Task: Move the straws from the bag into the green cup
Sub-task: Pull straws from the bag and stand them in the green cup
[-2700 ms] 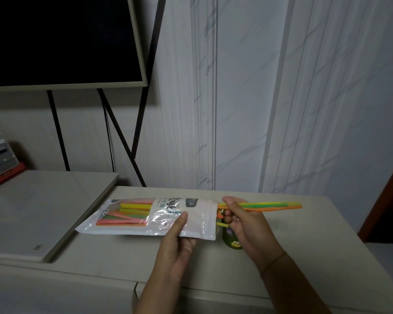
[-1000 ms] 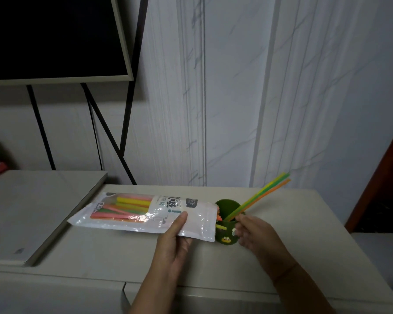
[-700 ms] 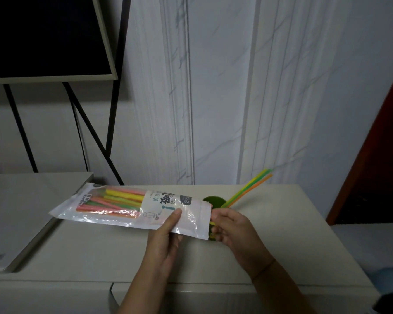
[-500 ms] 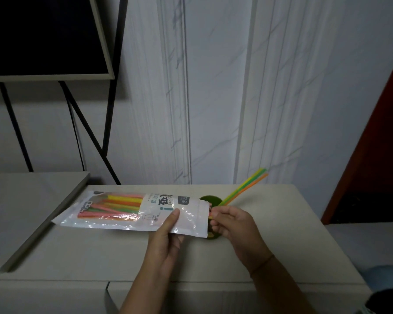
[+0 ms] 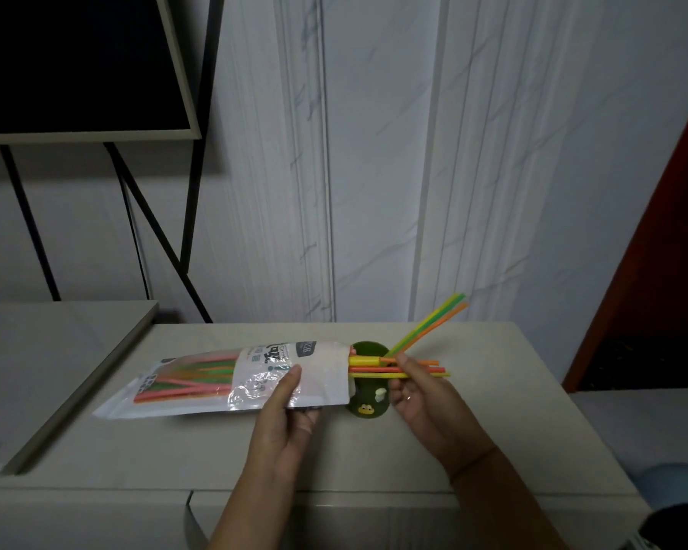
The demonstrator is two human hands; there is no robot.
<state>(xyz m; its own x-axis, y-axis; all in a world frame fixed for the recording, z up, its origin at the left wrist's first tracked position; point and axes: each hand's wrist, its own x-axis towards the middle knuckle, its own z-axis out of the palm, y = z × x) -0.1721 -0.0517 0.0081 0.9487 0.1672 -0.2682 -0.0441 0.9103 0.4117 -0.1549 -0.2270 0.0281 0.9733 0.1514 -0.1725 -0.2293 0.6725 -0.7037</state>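
My left hand (image 5: 285, 410) holds a clear and white plastic bag (image 5: 223, 381) of coloured straws level above the table, thumb on top near its open right end. The green cup (image 5: 368, 402) stands just right of the bag's mouth, partly hidden behind it. Three straws (image 5: 429, 325), yellow, green and orange, lean out of the cup up to the right. My right hand (image 5: 418, 394) pinches a few straws (image 5: 398, 369) that stick out sideways from the bag's mouth, across the top of the cup.
The cream table (image 5: 374, 450) ends close to my body and at the right. A lower grey surface (image 5: 44, 363) adjoins it on the left. A dark screen on a black stand (image 5: 76, 61) hangs at the back left. A white panelled wall is behind.
My right hand let go of the three straws in the cup, went back to the bag's mouth and has drawn a few more straws partway out to the right.
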